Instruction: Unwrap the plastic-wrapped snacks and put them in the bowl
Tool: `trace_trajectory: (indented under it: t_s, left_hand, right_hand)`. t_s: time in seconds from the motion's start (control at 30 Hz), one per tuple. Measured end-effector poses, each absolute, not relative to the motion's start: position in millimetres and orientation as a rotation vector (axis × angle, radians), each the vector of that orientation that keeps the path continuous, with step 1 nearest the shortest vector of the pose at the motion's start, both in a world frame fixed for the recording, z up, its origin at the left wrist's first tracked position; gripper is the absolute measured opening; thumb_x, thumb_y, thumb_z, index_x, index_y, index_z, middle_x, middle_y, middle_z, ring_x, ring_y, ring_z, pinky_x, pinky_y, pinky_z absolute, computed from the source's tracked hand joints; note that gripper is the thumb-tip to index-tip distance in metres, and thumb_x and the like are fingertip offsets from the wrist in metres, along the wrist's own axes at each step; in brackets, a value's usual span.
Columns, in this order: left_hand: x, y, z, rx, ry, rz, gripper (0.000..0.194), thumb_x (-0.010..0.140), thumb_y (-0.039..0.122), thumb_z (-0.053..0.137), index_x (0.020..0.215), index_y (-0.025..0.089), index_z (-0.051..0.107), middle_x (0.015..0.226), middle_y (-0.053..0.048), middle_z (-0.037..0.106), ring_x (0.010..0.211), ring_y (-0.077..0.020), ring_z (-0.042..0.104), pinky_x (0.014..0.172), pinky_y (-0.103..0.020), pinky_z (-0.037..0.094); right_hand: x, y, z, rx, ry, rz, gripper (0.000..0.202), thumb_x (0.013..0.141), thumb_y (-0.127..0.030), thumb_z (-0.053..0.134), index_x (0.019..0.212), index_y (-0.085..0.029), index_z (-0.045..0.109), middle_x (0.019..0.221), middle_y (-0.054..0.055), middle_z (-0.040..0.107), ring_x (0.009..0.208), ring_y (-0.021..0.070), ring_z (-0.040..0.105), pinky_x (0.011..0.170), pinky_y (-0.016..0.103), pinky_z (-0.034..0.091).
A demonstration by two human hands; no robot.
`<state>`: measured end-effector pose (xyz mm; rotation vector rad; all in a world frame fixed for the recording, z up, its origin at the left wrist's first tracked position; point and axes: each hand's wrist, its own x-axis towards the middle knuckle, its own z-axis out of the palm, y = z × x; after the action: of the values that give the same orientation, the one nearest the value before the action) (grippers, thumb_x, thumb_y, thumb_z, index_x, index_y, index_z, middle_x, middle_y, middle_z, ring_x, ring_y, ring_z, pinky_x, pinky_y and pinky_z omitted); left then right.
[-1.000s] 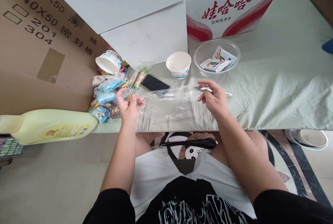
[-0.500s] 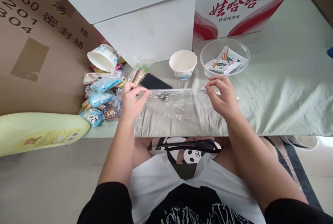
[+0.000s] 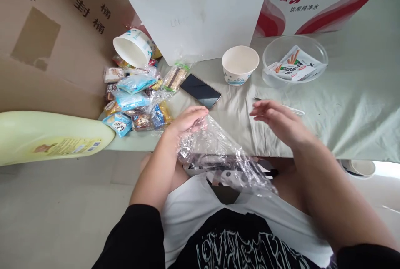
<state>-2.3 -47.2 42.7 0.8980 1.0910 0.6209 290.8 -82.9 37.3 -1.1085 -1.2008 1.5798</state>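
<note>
My left hand [image 3: 192, 121] is closed on a clear, crinkled plastic film [image 3: 221, 148], which hangs from it down to the right over my lap. My right hand [image 3: 278, 121] is off the film, its fingers stretched out above the cloth-covered table. A thin white item [image 3: 295, 110] lies just behind it, partly hidden. A dark phone [image 3: 200, 89] rests on the table beyond my left hand. Upright behind the hands stands a paper bowl [image 3: 240, 65]. To its right, a clear round tub [image 3: 295, 60] holds several snack packets [image 3: 293, 65].
On the left lie a heap of wrapped snacks [image 3: 133, 100], a tilted paper bowl [image 3: 133, 48] and a pale yellow bottle [image 3: 56, 137]. Cardboard boxes [image 3: 200, 23] line the back. The table's front edge [image 3: 353, 158] runs just before my lap.
My right hand has let go of the film and opened. The film, stretched between both hands before, now hangs from my left hand. The view has shifted.
</note>
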Motion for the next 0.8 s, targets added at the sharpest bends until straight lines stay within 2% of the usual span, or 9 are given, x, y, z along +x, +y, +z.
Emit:
trace_trajectory:
  t_s: [0.1,0.2,0.3,0.37,0.43,0.5,0.6,0.7,0.8]
  left_hand:
    - [10,-45,39,0.9,0.986,0.484,0.035,0.079,0.039,0.08,0.067,0.018,0.055,0.05,0.004,0.059,0.031,-0.0027,0.038,0.032,-0.016,0.019]
    - [17,-43,35,0.776,0.815,0.581,0.038,0.081,0.05,0.076,0.075,0.018,0.057,0.058,0.001,0.066,0.04,-0.0068,0.051,0.039,-0.018,0.033]
    - [24,-47,32,0.588,0.675,0.846,0.058,0.083,0.074,0.06,0.1,0.019,0.067,0.09,-0.007,0.078,0.079,-0.0189,0.074,0.064,-0.027,0.055]
    - [31,-52,28,0.53,0.611,0.88,0.08,0.075,0.086,0.056,0.116,0.018,0.068,0.115,-0.013,0.077,0.111,-0.0273,0.072,0.084,-0.035,0.058]
    - [38,-57,21,0.565,0.576,0.768,0.091,0.063,0.087,0.068,0.122,0.017,0.068,0.13,-0.017,0.071,0.124,-0.0331,0.066,0.094,-0.04,0.058]
    - [43,-59,14,0.664,0.64,0.683,0.083,0.057,0.067,0.086,0.122,0.018,0.068,0.132,-0.016,0.071,0.119,-0.0317,0.069,0.093,-0.04,0.058]
    - [40,-57,7,0.881,0.885,0.582,0.052,0.069,0.036,0.087,0.115,0.018,0.069,0.1,-0.008,0.08,0.08,-0.018,0.076,0.071,-0.028,0.059]
    - [30,-53,7,1.021,0.982,0.483,0.038,0.083,0.033,0.073,0.117,0.017,0.066,0.067,-0.001,0.074,0.051,-0.0122,0.068,0.048,-0.02,0.048]
    - [21,-49,11,0.982,0.892,0.57,0.041,0.081,0.038,0.075,0.116,0.021,0.064,0.063,0.001,0.072,0.047,-0.0137,0.066,0.042,-0.019,0.044]
  right_hand:
    - [254,-88,25,-1.008,-1.377,1.943,0.057,0.071,-0.05,0.086,0.116,-0.023,0.065,0.116,0.01,0.073,0.1,0.0218,0.072,0.083,0.037,0.062]
    - [232,-96,21,-0.93,-1.56,2.214,0.03,0.081,-0.042,0.078,0.095,-0.018,0.066,0.073,0.0,0.069,0.061,0.0114,0.063,0.057,0.026,0.053]
    - [229,-97,20,-0.987,-1.496,2.095,0.027,0.086,-0.044,0.071,0.08,-0.019,0.062,0.054,-0.005,0.058,0.047,0.0079,0.052,0.048,0.023,0.043]
    - [231,-93,17,-1.103,-1.314,1.891,0.032,0.084,-0.05,0.072,0.081,-0.02,0.061,0.055,-0.004,0.06,0.047,0.0086,0.053,0.048,0.023,0.043]
    - [232,-89,14,-1.246,-1.159,1.719,0.036,0.081,-0.054,0.074,0.08,-0.021,0.059,0.056,-0.004,0.061,0.048,0.0095,0.056,0.05,0.024,0.047]
    - [231,-87,11,-1.361,-1.11,1.608,0.038,0.079,-0.055,0.075,0.08,-0.021,0.058,0.056,-0.003,0.06,0.049,0.0108,0.057,0.052,0.026,0.051]
    - [232,-85,8,-1.41,-1.183,1.544,0.035,0.082,-0.053,0.071,0.09,-0.021,0.06,0.058,-0.003,0.061,0.05,0.013,0.059,0.054,0.029,0.054]
    - [236,-83,4,-1.308,-1.262,1.461,0.03,0.085,-0.044,0.068,0.107,-0.024,0.062,0.084,0.002,0.069,0.054,0.012,0.061,0.053,0.029,0.054]
    - [242,-80,-2,-1.156,-1.354,1.225,0.014,0.086,-0.039,0.067,0.091,-0.026,0.068,0.113,0.006,0.066,0.073,0.015,0.064,0.059,0.032,0.057]
